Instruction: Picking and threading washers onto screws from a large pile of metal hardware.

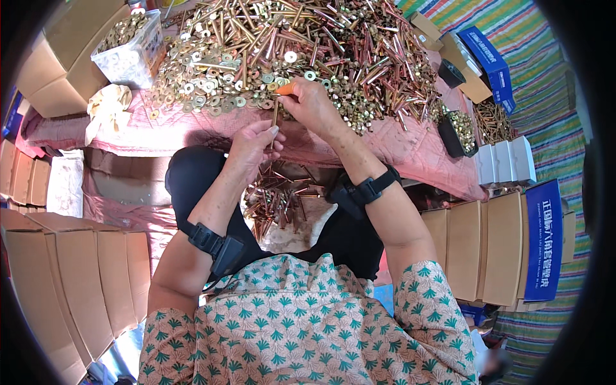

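I held a slim brass-coloured metal rod (275, 117) above the near edge of the pink cloth-covered counter (417, 157), its near part pinched in my left hand (252, 146), seemingly for steadiness. My right hand (312, 110) gripped its far end, an orange finger cover (286, 89) perhaps sparing my skin. Beyond, flat round metal washers (215, 80) and reddish metal bolts (385, 70) lay heaped, presumably within reach.

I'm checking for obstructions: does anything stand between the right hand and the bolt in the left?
Nothing visible does: the right hand is at the far end of the bolt; the left hand grips it nearer.
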The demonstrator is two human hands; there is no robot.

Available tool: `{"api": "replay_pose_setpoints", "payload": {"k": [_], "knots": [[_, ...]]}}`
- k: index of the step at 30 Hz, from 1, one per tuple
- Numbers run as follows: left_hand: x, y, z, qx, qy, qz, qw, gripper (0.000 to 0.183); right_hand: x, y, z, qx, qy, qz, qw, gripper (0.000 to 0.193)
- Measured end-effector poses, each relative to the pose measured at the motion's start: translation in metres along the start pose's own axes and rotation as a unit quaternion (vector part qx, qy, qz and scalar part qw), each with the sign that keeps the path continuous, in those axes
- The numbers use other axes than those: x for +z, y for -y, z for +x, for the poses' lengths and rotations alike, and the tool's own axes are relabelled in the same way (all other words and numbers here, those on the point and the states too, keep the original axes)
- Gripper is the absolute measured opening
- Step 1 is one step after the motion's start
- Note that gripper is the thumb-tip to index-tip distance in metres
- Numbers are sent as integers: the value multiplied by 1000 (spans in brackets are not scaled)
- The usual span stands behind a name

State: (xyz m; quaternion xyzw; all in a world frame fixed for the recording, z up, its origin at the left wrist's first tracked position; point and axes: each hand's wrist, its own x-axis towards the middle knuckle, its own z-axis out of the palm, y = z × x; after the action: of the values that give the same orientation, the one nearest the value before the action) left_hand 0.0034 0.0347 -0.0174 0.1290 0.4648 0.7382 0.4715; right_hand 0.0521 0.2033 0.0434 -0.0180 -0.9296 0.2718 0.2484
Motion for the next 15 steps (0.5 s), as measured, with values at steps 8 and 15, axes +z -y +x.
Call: {"api": "replay_pose_setpoints", "payload": {"k": [8,15], "knots": [[-2,7,3,54,-23,37,998,28,-1,14,-6,-45,-17,-109,993,19],[-2,7,5,79,-33,56,995,28,-7,17,-14,-81,16,-265,961,15]]}}
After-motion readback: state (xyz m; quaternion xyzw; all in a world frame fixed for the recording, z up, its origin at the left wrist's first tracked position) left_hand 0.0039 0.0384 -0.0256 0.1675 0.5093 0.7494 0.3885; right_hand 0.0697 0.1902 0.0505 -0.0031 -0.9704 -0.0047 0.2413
